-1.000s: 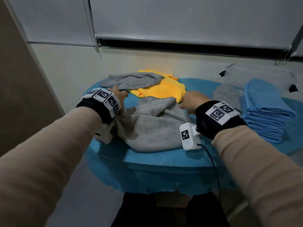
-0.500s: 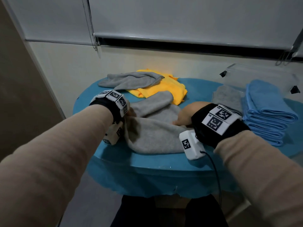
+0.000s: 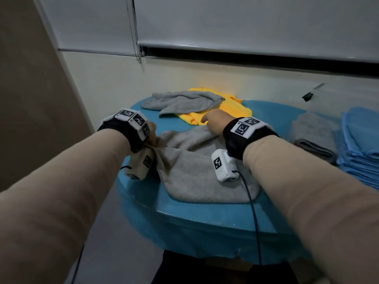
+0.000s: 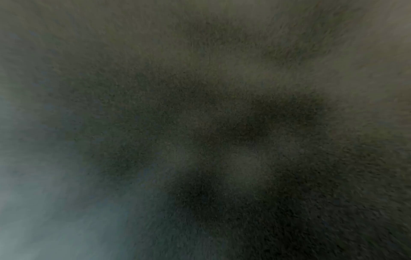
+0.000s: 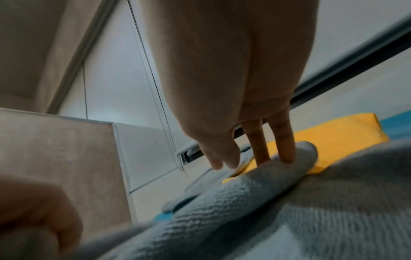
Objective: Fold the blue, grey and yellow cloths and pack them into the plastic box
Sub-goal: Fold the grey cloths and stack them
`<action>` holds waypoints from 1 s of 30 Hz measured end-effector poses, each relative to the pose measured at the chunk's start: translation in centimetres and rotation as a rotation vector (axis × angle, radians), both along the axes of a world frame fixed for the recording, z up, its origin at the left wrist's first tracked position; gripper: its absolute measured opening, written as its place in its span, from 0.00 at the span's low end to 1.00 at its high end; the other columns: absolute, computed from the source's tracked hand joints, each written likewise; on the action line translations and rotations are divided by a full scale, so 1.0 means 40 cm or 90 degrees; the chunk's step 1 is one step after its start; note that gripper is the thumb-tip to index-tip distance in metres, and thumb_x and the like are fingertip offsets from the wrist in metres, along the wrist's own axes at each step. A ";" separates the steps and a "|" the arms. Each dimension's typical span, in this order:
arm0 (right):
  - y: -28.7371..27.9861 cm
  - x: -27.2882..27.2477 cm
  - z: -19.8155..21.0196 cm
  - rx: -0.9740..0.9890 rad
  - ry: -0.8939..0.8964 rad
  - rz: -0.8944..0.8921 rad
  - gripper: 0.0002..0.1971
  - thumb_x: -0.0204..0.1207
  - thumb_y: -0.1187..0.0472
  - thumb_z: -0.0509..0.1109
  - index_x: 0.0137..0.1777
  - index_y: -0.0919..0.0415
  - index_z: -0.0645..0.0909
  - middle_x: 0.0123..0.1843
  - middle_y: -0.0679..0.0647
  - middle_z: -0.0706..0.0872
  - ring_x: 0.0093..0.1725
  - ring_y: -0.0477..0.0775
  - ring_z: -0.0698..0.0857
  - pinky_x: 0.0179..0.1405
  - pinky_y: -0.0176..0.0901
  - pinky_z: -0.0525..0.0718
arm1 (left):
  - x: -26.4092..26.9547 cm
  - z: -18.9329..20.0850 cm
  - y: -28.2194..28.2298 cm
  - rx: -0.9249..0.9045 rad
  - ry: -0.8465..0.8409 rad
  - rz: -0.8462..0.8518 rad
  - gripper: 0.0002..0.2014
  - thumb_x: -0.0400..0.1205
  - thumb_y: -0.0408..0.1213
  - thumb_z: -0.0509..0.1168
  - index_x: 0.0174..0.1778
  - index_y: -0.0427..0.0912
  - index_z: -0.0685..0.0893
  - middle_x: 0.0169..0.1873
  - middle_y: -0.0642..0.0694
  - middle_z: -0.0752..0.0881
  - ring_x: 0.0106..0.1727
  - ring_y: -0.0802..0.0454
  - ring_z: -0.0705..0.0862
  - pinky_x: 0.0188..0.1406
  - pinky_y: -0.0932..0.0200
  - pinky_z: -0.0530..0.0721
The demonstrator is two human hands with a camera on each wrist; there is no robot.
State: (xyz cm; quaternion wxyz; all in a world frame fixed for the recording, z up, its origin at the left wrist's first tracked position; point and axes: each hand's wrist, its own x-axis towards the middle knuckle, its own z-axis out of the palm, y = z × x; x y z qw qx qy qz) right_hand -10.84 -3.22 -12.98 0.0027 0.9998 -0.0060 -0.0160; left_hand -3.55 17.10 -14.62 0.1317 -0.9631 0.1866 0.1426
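Setting: behind the round blue tabletop [image 3: 205, 214] stood a pale wall under a lowered roller blind [image 3: 246, 23], its cord hanging at the left.
Left hand: your left hand [image 3: 151, 133] was mostly hidden by its wristband; from the bunched folds there it seemed to pinch the left edge of the near grey cloth [image 3: 194, 173]. Your left wrist view was dark and blurred, so I cannot tell the finger pose for certain.
Right hand: your right hand [image 3: 214, 123] lay on the cloth's far right edge with fingers [image 5: 286, 140] straight and slightly spread, the tips pressing a rolled fold of grey just in front of the yellow cloth [image 3: 225, 108].
Cloth in hand: it lay crumpled, not squared, on the tabletop's near side between your wrists.
Further out: a second loose grey cloth [image 3: 182, 102] lay partly over the yellow one at the far side. To the right sat a folded grey cloth [image 3: 313, 138] beside a stack of folded blue cloths [image 3: 361, 144], with the clear plastic box [image 3: 338, 97] behind them.
Step, as I judge it: you were spreading a grey cloth before its first fold; blue looked done, nothing visibly packed.
Next move calls for: finding two true corners, pulling the edge taut and flattening the cloth without dragging the yellow one along.
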 end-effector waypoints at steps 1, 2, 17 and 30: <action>-0.004 0.012 -0.011 -0.003 0.024 0.008 0.22 0.85 0.70 0.53 0.78 0.63 0.68 0.77 0.62 0.72 0.74 0.63 0.73 0.71 0.50 0.72 | -0.031 0.015 -0.014 -0.039 0.005 -0.018 0.17 0.72 0.54 0.72 0.45 0.44 0.88 0.35 0.50 0.85 0.41 0.43 0.82 0.40 0.53 0.81; -0.008 0.022 -0.024 -0.009 0.051 0.022 0.24 0.85 0.67 0.53 0.81 0.60 0.63 0.78 0.61 0.70 0.74 0.63 0.73 0.69 0.50 0.72 | -0.039 0.024 -0.020 -0.110 0.028 -0.028 0.10 0.75 0.38 0.70 0.49 0.40 0.87 0.38 0.47 0.85 0.42 0.46 0.80 0.41 0.56 0.78; -0.145 -0.069 0.067 0.528 -0.408 -0.246 0.21 0.71 0.69 0.48 0.56 0.54 0.78 0.54 0.65 0.80 0.39 0.69 0.88 0.28 0.57 0.89 | -0.027 0.126 -0.087 -0.545 -0.312 0.106 0.17 0.81 0.29 0.57 0.64 0.40 0.81 0.63 0.31 0.76 0.64 0.32 0.76 0.63 0.46 0.75; -0.120 -0.407 0.313 0.518 -0.933 -0.121 0.12 0.66 0.67 0.64 0.46 0.58 0.86 0.50 0.58 0.87 0.45 0.46 0.78 0.44 0.29 0.71 | -0.262 0.379 -0.055 -1.156 -0.505 0.152 0.05 0.75 0.31 0.61 0.38 0.46 0.78 0.46 0.42 0.82 0.46 0.48 0.79 0.41 0.66 0.75</action>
